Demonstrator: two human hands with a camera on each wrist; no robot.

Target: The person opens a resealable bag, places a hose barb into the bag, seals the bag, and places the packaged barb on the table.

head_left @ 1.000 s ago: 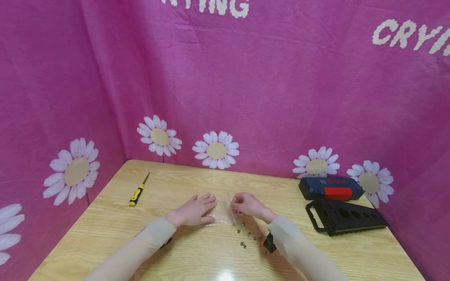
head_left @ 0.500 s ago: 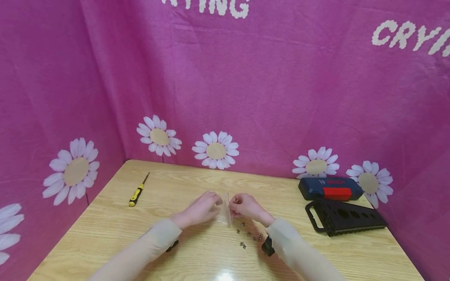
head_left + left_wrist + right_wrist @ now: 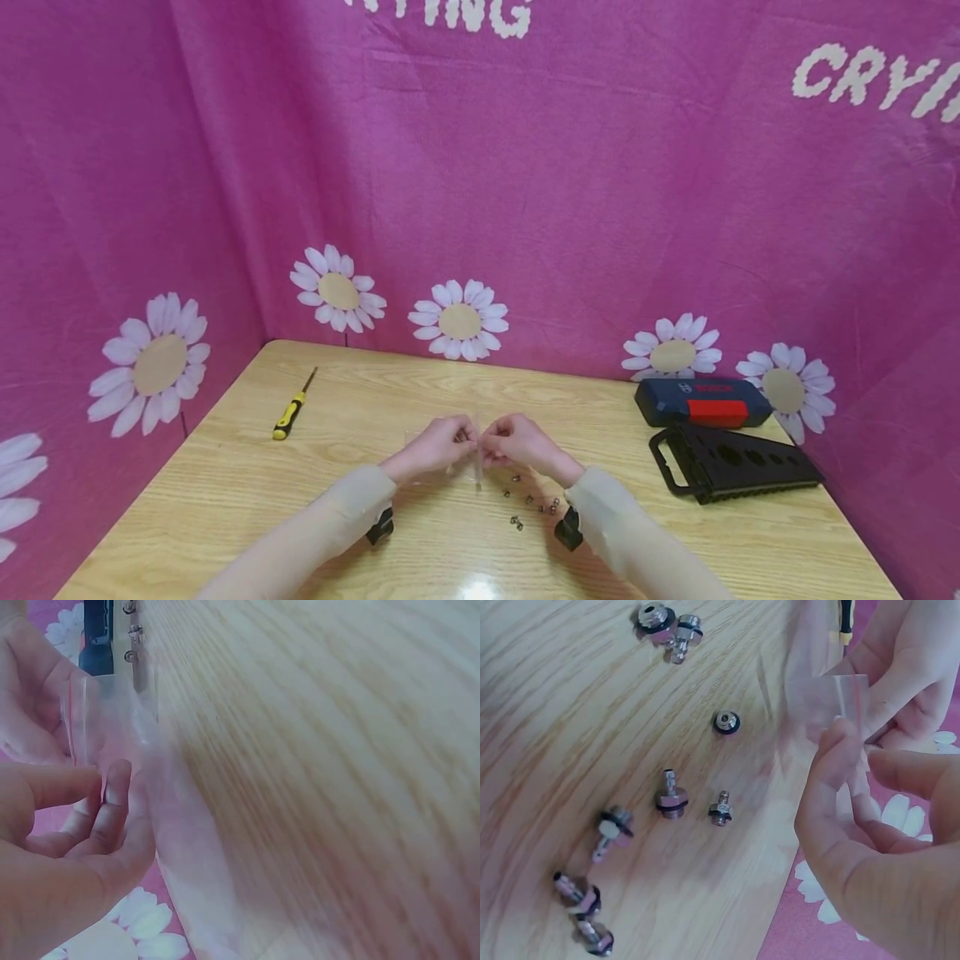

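Observation:
A clear zip bag [image 3: 821,697] with a red line along its mouth stands between both hands above the table. My left hand [image 3: 444,443] pinches the bag near its mouth with thumb and finger. Facing it, my right hand [image 3: 521,440] pinches the opposite side of the mouth, its thumb and forefinger on the plastic. The lower part of the bag [image 3: 187,847] trails along the tabletop in the left wrist view. Several small metal barbed fittings [image 3: 671,801] with black rings lie loose on the wood, close by the right hand.
A yellow and black screwdriver [image 3: 289,417] lies at the left of the wooden table [image 3: 360,392]. At the right are a dark blue Bosch case [image 3: 663,402] with a red latch and a black holder with round holes [image 3: 780,462]. A pink daisy-patterned cloth [image 3: 570,208] hangs behind.
My left hand has risen from lying flat on the bag and moved right to pinch its mouth. The right hand has shifted slightly left with the bag. The fittings stay put.

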